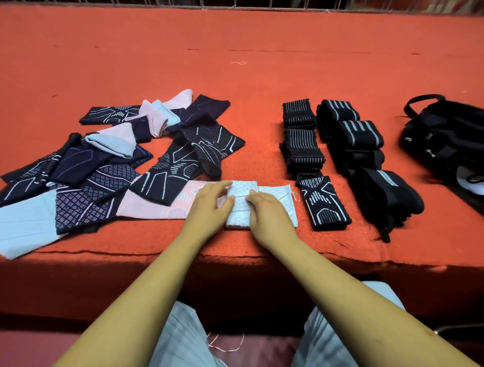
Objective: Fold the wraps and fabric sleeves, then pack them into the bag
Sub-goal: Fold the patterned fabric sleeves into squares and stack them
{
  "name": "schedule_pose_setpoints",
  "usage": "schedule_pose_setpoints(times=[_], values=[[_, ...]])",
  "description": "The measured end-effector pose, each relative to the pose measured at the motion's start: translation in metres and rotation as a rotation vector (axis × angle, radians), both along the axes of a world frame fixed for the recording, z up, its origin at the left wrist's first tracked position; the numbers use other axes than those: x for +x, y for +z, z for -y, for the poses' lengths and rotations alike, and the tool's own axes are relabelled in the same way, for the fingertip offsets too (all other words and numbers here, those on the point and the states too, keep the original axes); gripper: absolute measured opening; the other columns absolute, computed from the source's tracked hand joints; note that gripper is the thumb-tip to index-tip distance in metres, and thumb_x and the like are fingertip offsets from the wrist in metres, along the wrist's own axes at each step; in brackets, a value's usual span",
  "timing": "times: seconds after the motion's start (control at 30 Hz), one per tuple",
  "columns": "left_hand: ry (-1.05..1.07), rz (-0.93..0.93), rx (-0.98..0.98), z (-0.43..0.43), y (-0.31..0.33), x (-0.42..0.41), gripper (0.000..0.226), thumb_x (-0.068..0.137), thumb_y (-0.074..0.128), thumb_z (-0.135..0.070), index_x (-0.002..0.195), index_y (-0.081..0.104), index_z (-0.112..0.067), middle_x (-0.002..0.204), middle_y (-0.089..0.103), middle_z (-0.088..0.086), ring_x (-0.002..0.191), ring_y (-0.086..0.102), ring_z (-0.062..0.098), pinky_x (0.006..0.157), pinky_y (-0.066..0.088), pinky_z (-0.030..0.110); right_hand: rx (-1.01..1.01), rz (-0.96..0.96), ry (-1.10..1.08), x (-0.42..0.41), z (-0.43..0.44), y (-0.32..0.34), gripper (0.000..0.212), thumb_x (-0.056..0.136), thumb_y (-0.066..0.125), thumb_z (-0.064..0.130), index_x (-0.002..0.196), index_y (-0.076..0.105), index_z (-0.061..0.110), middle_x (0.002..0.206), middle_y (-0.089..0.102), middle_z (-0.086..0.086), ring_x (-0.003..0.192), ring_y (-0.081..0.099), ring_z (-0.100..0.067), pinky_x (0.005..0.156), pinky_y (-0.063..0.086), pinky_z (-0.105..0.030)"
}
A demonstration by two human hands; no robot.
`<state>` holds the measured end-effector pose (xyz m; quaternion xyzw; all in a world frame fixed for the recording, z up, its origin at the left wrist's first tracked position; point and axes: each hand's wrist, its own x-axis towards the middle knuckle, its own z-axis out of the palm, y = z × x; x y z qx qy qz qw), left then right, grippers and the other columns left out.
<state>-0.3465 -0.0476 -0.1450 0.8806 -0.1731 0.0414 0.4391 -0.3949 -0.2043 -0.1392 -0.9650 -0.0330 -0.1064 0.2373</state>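
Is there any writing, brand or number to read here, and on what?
No text here can be read.
On the bag: small white marks, too blurred to read.
On the sleeves and wraps: only line patterns, no letters.

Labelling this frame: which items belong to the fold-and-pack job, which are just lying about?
Job: white sleeve, left hand and right hand on it; unfolded sleeve pile; folded wraps; black bag.
Lying about: loose thread on the red cloth; railing behind.
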Motion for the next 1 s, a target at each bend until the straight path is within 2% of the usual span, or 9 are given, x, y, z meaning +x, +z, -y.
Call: schedule_pose_setpoints(times=[0.1, 0.2, 0.27, 0.37, 0.53, 0.67, 0.77, 0.87, 1.0], values=[[0.038, -0.192, -0.164, 0.008, 0.015, 0.001, 0.029, 0.094, 0.056, -0.023, 0.120, 0.056, -0.035, 0.107, 0.064, 0.000, 0.088, 0.063, 0.011, 0.089, 0.051, 0.035, 0.130, -0.017, -0.050, -0.001, 0.000, 0.005, 0.033, 0.091, 0.051, 0.006, 0.121, 0.066, 0.004, 0.127, 0.065, -0.015, 0.121, 0.052, -0.031, 0.107, 0.035, -0.033], [0.109, -0.429, -0.512, 0.017, 0.029, -0.001, 0.027, 0.096, 0.051, -0.015, 0.119, 0.051, -0.030, 0.107, 0.065, 0.008, 0.084, 0.067, 0.022, 0.075, 0.052, 0.035, 0.446, -0.111, -0.121, -0.002, 0.003, 0.018, 0.025, 0.099, 0.050, 0.018, 0.105, 0.071, 0.005, 0.107, 0.071, -0.011, 0.104, 0.060, -0.025, 0.093, 0.042, -0.034], [0.100, -0.534, -0.698, 0.024, 0.038, -0.005, 0.024, 0.097, 0.047, -0.008, 0.117, 0.050, -0.022, 0.093, 0.071, 0.005, 0.075, 0.067, 0.017, 0.077, 0.044, 0.036, 0.654, -0.200, -0.180, -0.004, 0.006, 0.032, 0.034, 0.101, 0.049, 0.032, 0.097, 0.070, 0.005, 0.093, 0.069, -0.004, 0.091, 0.060, -0.018, 0.082, 0.043, -0.031], [-0.003, -0.591, -0.865, 0.038, 0.049, -0.012, 0.022, 0.097, 0.045, 0.000, 0.114, 0.051, -0.013, 0.089, 0.072, 0.010, 0.078, 0.067, 0.021, 0.083, 0.050, 0.038, 0.896, -0.256, -0.244, -0.008, 0.015, 0.046, 0.039, 0.097, 0.055, 0.046, 0.095, 0.071, 0.011, 0.089, 0.069, 0.000, 0.084, 0.061, -0.010, 0.078, 0.047, -0.026], [-0.072, -0.632, -0.819, 0.055, 0.048, -0.014, 0.016, 0.097, 0.049, 0.003, 0.107, 0.056, -0.007, 0.099, 0.068, 0.016, 0.082, 0.065, 0.020, 0.078, 0.053, 0.030, 1.110, -0.244, -0.312, -0.013, 0.029, 0.047, 0.013, 0.086, 0.060, 0.002, 0.076, 0.067, 0.006, 0.072, 0.061, -0.010, 0.059, 0.057, -0.017, 0.046, 0.046, -0.022], [0.071, -0.591, -0.715, 0.063, 0.032, -0.008, 0.007, 0.097, 0.054, -0.005, 0.095, 0.055, -0.012, 0.090, 0.065, 0.008, 0.079, 0.063, 0.014, 0.074, 0.053, 0.023, 1.223, -0.208, -0.399, -0.009, 0.036, 0.041, 0.022, 0.082, 0.050, -0.010, 0.072, 0.063, 0.005, 0.078, 0.060, -0.015, 0.074, 0.057, -0.024, 0.066, 0.048, -0.031], [0.061, -0.650, -0.739, 0.069, 0.029, -0.009, 0.018, 0.094, 0.063, -0.024, 0.102, 0.059, -0.008, 0.101, 0.071, 0.015, 0.091, 0.068, 0.021, 0.084, 0.053, 0.033, 1.421, -0.234, -0.338, -0.010, 0.037, 0.040, 0.026, 0.083, 0.048, -0.014, 0.098, 0.067, -0.003, 0.100, 0.069, -0.025, 0.089, 0.066, -0.032, 0.087, 0.054, -0.044], [0.037, -0.729, -0.887, 0.073, 0.034, -0.012, 0.021, 0.099, 0.056, -0.019, 0.107, 0.066, -0.002, 0.096, 0.073, 0.015, 0.085, 0.069, 0.023, 0.085, 0.055, 0.041, 1.612, -0.256, -0.265, -0.012, 0.035, 0.041, 0.027, 0.086, 0.048, -0.015, 0.111, 0.059, -0.009, 0.104, 0.067, -0.029, 0.087, 0.068, -0.032, 0.083, 0.057, -0.046], [0.087, -0.692, -1.003, 0.080, 0.034, -0.012, 0.011, 0.096, 0.057, -0.009, 0.096, 0.065, -0.001, 0.084, 0.071, 0.013, 0.077, 0.068, 0.023, 0.078, 0.058, 0.041, 1.256, -0.163, -0.394, -0.013, 0.035, 0.033, 0.013, 0.085, 0.064, -0.004, 0.091, 0.057, 0.005, 0.090, 0.065, -0.018, 0.082, 0.064, -0.026, 0.083, 0.054, -0.043]])
